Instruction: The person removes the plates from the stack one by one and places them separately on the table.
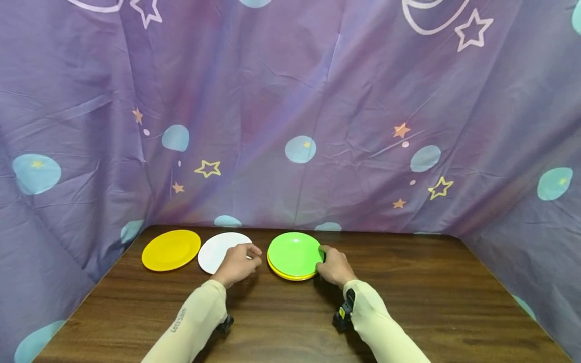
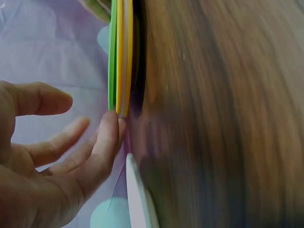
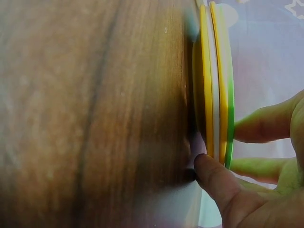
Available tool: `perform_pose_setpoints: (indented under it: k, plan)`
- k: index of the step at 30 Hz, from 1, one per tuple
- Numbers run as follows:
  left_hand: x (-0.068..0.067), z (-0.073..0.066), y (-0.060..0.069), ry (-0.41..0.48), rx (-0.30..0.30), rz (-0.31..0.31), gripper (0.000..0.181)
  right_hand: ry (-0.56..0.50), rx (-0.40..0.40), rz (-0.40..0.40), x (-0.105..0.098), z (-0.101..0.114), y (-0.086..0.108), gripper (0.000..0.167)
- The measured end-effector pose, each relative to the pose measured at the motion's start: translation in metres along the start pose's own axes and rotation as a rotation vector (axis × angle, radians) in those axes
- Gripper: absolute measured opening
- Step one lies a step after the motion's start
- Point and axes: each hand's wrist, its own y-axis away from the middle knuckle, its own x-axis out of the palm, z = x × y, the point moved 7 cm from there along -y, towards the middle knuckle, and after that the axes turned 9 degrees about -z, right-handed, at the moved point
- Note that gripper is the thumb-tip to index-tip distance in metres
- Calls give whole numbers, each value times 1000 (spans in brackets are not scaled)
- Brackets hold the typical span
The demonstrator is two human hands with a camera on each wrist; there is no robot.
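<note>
A stack of plates, green plate (image 1: 296, 254) on top, stands at the middle of the table. Both wrist views show yellow and white rims (image 3: 215, 95) beneath the green one (image 2: 112, 61). My right hand (image 1: 335, 266) grips the stack's right edge, its digits on both sides of the rims in the right wrist view. My left hand (image 1: 238, 263) is over the right part of a white plate (image 1: 217, 251), with its fingers spread and slightly bent. In the left wrist view one fingertip of the left hand (image 2: 61, 166) is at the stack's edge; whether it touches cannot be told.
A single yellow plate (image 1: 171, 250) lies at the back left of the brown wooden table (image 1: 281, 322), left of the white plate. A purple patterned cloth (image 1: 254, 116) hangs behind the table and along its sides.
</note>
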Motion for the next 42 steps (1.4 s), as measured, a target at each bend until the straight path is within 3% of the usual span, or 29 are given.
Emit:
perform_pose_setpoints:
  k: [5, 11, 17, 24, 42]
  plan:
    - [20, -3, -2, -32, -22, 43, 36, -8, 0, 2, 0, 0, 1, 60]
    - [30, -3, -4, -95, -13, 51, 38, 11, -26, 16, 3, -1, 2, 59]
    - [32, -1, -6, -168, 42, 10, 38, 9, -43, 0, 3, 1, 2, 57]
    - [33, -3, -9, -177, 70, -4, 40, -11, -54, -27, -1, 2, 1, 55]
    - [34, -9, -11, -215, 115, 24, 37, -58, -15, -33, -3, -4, 2, 57]
